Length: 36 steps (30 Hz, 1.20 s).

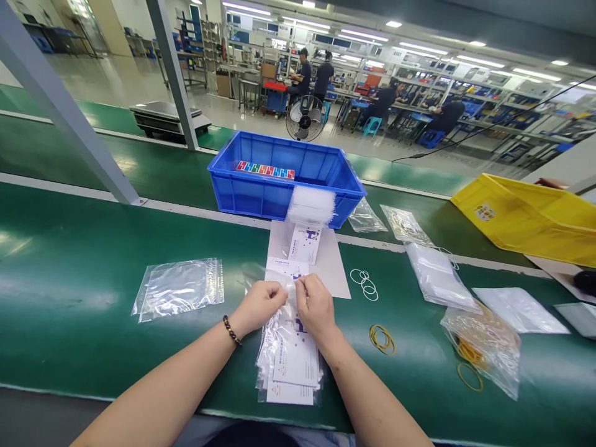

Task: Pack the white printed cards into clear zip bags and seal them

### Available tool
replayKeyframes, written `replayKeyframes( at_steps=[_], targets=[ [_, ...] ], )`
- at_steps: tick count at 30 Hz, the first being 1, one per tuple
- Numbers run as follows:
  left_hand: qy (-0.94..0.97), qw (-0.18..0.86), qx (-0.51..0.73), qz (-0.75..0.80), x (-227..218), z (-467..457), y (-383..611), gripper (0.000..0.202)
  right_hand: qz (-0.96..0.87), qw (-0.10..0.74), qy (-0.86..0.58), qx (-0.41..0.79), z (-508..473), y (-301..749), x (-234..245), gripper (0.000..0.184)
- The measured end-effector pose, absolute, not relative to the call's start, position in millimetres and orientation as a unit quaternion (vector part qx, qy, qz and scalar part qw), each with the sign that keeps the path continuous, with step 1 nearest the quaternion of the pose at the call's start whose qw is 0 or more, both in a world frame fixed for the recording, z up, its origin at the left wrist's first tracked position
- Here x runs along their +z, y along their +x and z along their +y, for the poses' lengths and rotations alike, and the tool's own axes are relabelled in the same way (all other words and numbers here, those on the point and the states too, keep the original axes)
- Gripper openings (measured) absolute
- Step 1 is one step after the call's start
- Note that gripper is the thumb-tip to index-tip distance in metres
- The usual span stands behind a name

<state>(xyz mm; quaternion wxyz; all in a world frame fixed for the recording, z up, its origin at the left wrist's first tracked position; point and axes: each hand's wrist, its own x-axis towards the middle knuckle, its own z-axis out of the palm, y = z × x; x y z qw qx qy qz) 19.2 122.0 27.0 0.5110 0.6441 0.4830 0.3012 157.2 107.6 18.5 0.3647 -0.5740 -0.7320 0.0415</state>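
My left hand and my right hand meet over the middle of the green table, both closed in a pinch. Between them is a transparent plastic bag, its edge partly hidden by my fingers. Below lie overlapping printed white cards, several in transparent bags. Another printed card lies just beyond my hands on a white sheet, by a stack of white plastic material against the blue bin. A flat pile of transparent zip bags lies left of my left hand.
A blue bin holding colourful printed pieces stands ahead. White rings and yellow rubber bands lie right of my right hand. Farther right are bag stacks, a bag of rubber bands and a yellow bin. Metal posts rise at left.
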Motion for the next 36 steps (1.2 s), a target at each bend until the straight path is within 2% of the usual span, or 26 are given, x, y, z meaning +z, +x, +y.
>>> replayKeyframes(
  at_steps=[5, 9, 12, 15, 18, 20, 22, 25, 27, 30, 33, 36],
  targets=[
    [0.584, 0.537, 0.321, 0.517, 31.8, 129.0, 8.9, 0.03, -0.81, 0.339, -0.476, 0.044, 101.5, 156.5, 22.3, 0.016],
    [0.714, 0.332, 0.401, 0.469, 41.5, 128.7, 0.2, 0.017, -0.799, 0.344, -0.461, 0.174, 101.7, 163.1, 27.5, 0.02],
    [0.821, 0.272, 0.322, 0.385, 46.7, 128.7, -5.2, 0.011, -0.778, 0.319, -0.457, 0.289, 103.0, 170.8, 35.6, 0.017],
    [0.828, 0.29, 0.24, 0.415, 46.6, 132.1, -10.2, 0.026, -0.767, 0.258, -0.465, 0.36, 103.7, 177.0, 43.2, 0.018],
    [0.782, 0.326, 0.215, 0.486, 42.7, 137.4, -13.8, 0.038, -0.77, 0.253, -0.447, 0.379, 105.4, 180.6, 44.6, 0.023],
    [0.735, 0.383, 0.205, 0.52, 39.5, 140.5, -14.7, 0.034, -0.771, 0.272, -0.465, 0.341, 108.2, 182.4, 40.8, 0.018],
    [0.677, 0.449, 0.198, 0.548, 36.6, 142.7, -14.9, 0.025, -0.753, 0.264, -0.545, 0.256, 112.0, 183.8, 34.8, 0.018],
    [0.614, 0.53, 0.171, 0.559, 33.4, 144.1, -14.3, 0.031, -0.717, 0.172, -0.656, 0.162, 117.2, 184.0, 28.3, 0.031],
    [0.593, 0.557, 0.165, 0.558, 31.7, 144.5, -13.6, 0.034, -0.715, 0.115, -0.672, 0.154, 118.8, 182.4, 28.4, 0.033],
    [0.562, 0.566, 0.21, 0.566, 28.9, 145.0, -11.1, 0.031, -0.717, 0.087, -0.673, 0.156, 118.8, 179.3, 32.7, 0.031],
    [0.525, 0.579, 0.264, 0.565, 24.7, 144.9, -5.3, 0.022, -0.713, 0.094, -0.676, 0.157, 118.3, 178.8, 33.7, 0.03],
    [0.511, 0.603, 0.27, 0.55, 20.7, 143.5, 2.5, 0.021, -0.71, 0.143, -0.667, 0.174, 119.4, 182.4, 27.0, 0.028]
  ],
)
